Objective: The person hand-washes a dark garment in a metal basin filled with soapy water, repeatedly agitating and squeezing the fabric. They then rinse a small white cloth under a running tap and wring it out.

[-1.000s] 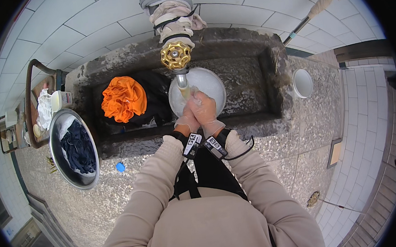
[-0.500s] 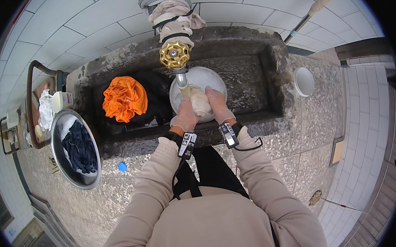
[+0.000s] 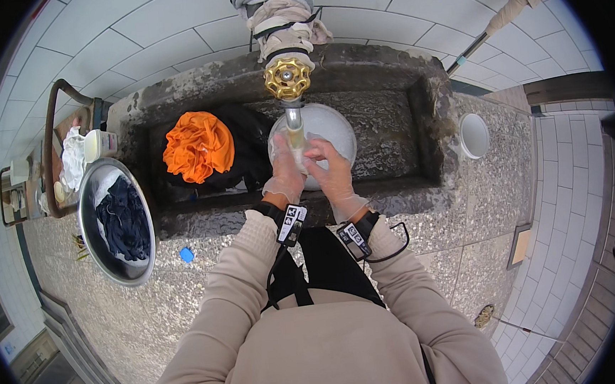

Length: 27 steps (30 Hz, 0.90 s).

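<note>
My left hand and my right hand, both in thin clear gloves, are closed on a white cloth, mostly hidden by my fingers, just below the tap's spout. Beneath them is a round pale basin of whitish water, standing in the dark stone trough. A brass valve wheel sits above the spout. Left of my hands, a crumpled orange cloth rests on black fabric in the trough.
A steel bowl of dark and white clothes stands at left, near white cloth and a tub by a metal frame. A white bucket is right. A pole leans on the tiled wall. Something blue lies low.
My hands were together, then apart with the white cloth bunched between them; now they are closer again and higher on it, under the spout, the right one turned inward.
</note>
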Available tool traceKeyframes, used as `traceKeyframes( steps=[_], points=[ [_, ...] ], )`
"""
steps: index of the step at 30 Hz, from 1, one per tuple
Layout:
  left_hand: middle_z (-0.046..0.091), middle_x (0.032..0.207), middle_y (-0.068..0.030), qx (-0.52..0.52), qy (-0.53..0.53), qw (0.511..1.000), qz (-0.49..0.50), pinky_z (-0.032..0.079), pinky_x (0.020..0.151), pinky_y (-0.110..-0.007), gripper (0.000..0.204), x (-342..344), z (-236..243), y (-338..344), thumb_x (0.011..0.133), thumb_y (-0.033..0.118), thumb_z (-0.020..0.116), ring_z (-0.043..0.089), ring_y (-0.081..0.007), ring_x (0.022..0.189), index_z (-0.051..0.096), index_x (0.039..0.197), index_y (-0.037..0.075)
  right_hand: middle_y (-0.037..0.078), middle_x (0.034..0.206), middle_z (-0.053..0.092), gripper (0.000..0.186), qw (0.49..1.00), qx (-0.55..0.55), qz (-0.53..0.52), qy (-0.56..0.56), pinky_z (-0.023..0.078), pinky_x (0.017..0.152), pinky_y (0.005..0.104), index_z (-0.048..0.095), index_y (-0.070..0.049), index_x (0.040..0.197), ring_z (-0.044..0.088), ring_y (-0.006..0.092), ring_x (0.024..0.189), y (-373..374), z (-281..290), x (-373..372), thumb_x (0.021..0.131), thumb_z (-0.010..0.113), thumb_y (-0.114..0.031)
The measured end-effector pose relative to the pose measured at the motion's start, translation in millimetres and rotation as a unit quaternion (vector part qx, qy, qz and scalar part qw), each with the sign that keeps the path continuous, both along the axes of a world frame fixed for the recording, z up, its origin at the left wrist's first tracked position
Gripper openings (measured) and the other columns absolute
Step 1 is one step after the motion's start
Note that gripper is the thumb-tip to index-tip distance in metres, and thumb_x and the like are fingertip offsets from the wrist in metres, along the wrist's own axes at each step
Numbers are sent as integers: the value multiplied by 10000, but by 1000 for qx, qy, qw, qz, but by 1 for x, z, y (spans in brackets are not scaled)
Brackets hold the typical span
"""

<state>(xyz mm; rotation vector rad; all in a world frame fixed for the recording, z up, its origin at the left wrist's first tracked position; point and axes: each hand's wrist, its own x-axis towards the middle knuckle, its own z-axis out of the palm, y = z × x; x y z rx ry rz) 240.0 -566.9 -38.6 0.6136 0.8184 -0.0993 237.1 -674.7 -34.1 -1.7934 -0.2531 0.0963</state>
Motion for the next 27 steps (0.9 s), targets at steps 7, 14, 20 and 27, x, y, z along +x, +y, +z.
traceKeyframes(
  steps=[7,14,20,27],
  points=[
    [559,1061,-62,-36,16,999,9,468,856,-371,512,-5,-8,1,937,532,304,561,-223,976,483,1128,92,42,785,612,244,999,-51,12,-16,482,686,267,509,-34,943,584,136,715,4,-8,-2,751,647,24],
    [563,1073,-56,-72,23,997,11,472,854,-382,538,-7,2,2,916,567,321,563,-234,999,485,1138,106,56,873,576,198,844,380,-230,302,460,722,265,469,-62,925,552,161,760,-8,-55,5,812,603,30],
    [561,1087,-70,-122,-3,992,21,473,860,-396,463,-8,1,13,925,498,376,561,-256,1009,483,1153,110,106,1114,536,390,842,254,-187,437,432,883,363,422,-25,1209,525,246,1042,-13,-45,23,906,550,-233],
    [551,1119,-85,20,-15,1000,-15,478,839,-386,409,-7,-28,7,916,304,493,561,-237,992,443,1235,53,94,1160,529,477,751,427,17,504,440,886,302,461,-28,1215,531,180,1032,15,-15,27,925,476,-406]
  ],
)
